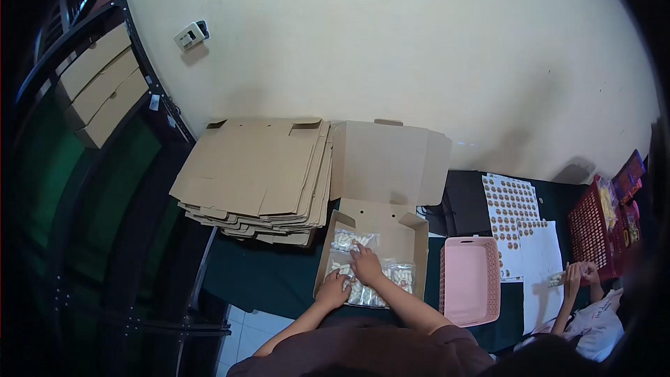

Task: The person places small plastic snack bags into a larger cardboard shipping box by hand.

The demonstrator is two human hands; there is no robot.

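Observation:
An open cardboard box [421, 255] stands in front of me with its lid raised against the wall. Inside lie clear plastic bags of small whitish pieces, one at the upper left [343, 239], another at the right [401, 276] and more at the bottom [366, 297]. My left hand [333, 289] rests on the bags at the left side, fingers apart. Just above and to the right, my right hand [367, 267] reaches over the bags, its spread fingers touching the lower edge of the upper-left bag. The bag parts beneath both hands are hidden.
Flattened cardboard boxes [255, 167] are stacked at the left. A pink basket [472, 283] stands right of the box, near sticker sheets [513, 220]. Farther right, a co-worker's hands [579, 276] hold a small bag beside a red crate [593, 230]. A metal shelf [150, 77] rises at left.

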